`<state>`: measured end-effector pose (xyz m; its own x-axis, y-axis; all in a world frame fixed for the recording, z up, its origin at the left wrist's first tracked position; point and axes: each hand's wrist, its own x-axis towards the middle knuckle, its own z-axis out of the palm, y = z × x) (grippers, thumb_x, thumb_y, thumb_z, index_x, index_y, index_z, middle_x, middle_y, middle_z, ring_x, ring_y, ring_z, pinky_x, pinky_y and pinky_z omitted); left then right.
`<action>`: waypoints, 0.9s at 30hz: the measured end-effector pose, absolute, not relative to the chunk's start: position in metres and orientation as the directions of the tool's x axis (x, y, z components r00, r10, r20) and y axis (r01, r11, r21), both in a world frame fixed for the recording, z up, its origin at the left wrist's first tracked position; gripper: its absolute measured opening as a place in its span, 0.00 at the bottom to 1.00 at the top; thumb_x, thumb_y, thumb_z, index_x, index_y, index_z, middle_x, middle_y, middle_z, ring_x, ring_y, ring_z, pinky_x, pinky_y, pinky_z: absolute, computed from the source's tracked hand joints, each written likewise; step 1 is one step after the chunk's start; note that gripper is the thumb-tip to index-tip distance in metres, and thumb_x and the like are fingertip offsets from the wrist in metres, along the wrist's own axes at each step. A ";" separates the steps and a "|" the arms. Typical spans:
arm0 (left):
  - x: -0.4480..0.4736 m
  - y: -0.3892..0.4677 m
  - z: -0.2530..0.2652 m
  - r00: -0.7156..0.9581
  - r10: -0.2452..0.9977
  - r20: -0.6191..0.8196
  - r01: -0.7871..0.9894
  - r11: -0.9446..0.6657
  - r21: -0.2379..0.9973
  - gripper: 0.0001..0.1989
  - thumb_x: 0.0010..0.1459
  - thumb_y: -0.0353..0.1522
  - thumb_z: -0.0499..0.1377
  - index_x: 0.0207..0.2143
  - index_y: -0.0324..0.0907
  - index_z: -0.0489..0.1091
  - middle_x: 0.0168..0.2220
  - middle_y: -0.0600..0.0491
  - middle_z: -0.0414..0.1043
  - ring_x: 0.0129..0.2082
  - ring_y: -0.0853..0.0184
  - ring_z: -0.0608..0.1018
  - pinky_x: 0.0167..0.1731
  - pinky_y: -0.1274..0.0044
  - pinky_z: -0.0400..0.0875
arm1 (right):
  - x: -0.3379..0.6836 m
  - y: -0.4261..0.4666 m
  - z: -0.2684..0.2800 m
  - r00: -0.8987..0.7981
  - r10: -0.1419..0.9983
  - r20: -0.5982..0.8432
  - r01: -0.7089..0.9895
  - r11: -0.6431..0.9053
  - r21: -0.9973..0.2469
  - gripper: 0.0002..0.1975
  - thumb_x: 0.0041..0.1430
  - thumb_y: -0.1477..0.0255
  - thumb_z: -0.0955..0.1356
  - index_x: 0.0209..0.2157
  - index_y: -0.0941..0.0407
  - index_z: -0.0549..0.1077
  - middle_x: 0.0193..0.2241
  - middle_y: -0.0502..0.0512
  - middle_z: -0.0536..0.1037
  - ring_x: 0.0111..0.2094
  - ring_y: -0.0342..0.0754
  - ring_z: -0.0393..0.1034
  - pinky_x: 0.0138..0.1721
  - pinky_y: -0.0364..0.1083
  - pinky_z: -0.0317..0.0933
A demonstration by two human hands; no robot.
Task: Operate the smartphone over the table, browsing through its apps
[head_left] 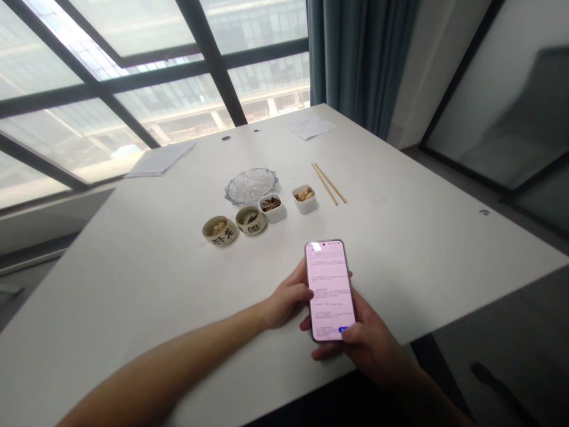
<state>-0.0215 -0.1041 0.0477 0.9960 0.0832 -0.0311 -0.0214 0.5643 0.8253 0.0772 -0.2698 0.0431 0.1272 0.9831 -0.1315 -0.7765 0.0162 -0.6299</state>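
A smartphone (331, 290) with a lit page of text is held upright over the table's near edge. My left hand (287, 299) grips its left side, thumb on the edge. Around the lower right side wraps my right hand (367, 335), its thumb over the blue button at the screen's bottom. Beyond the phone stand two olive bowls with black characters, one bowl (222, 238) holding pale pieces and the other (252, 228) dark bits. Beside them are a white cup (278, 214) of brown dried pieces and another white cup (306, 204) of yellowish pieces.
A clear glass bowl (252, 184) sits behind the small bowls. Two wooden chopsticks (329, 184) lie to the right. Papers (162, 159) rest on the far left of the white table (422, 237), and more sheets (311, 126) at the back. Windows and a blue curtain (355, 59) stand beyond.
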 end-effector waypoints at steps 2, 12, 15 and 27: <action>-0.022 -0.105 0.049 0.994 0.102 -0.045 -0.019 0.548 0.836 0.36 0.58 0.28 0.59 0.67 0.49 0.54 0.63 0.37 0.65 0.20 0.76 0.75 0.13 0.86 0.64 | 0.077 -0.270 0.043 0.131 0.983 -0.129 -0.774 0.020 -0.632 0.38 0.48 0.78 0.68 0.64 0.55 0.62 0.49 0.64 0.78 0.50 0.61 0.75 0.39 0.57 0.76; -0.022 -0.106 0.048 0.988 0.137 -0.073 -0.008 0.516 0.856 0.37 0.58 0.28 0.63 0.67 0.49 0.53 0.62 0.37 0.67 0.21 0.75 0.76 0.14 0.87 0.65 | 0.077 -0.270 0.042 0.129 0.985 -0.116 -0.783 0.030 -0.621 0.38 0.49 0.78 0.69 0.63 0.53 0.62 0.51 0.63 0.77 0.50 0.60 0.75 0.39 0.57 0.76; -0.022 -0.105 0.048 0.995 0.099 -0.033 -0.027 0.552 0.834 0.36 0.56 0.27 0.61 0.66 0.49 0.55 0.63 0.38 0.66 0.19 0.76 0.75 0.13 0.86 0.65 | 0.077 -0.270 0.042 0.129 0.984 -0.121 -0.782 0.026 -0.622 0.39 0.48 0.78 0.68 0.64 0.54 0.61 0.51 0.63 0.77 0.50 0.60 0.75 0.39 0.57 0.76; -0.022 -0.105 0.045 0.990 0.127 -0.065 -0.008 0.505 0.863 0.39 0.56 0.32 0.67 0.66 0.49 0.54 0.60 0.37 0.69 0.23 0.74 0.76 0.14 0.87 0.66 | 0.078 -0.270 0.046 0.125 0.981 -0.145 -0.776 0.005 -0.631 0.37 0.49 0.77 0.69 0.62 0.53 0.63 0.51 0.62 0.77 0.50 0.60 0.74 0.40 0.58 0.76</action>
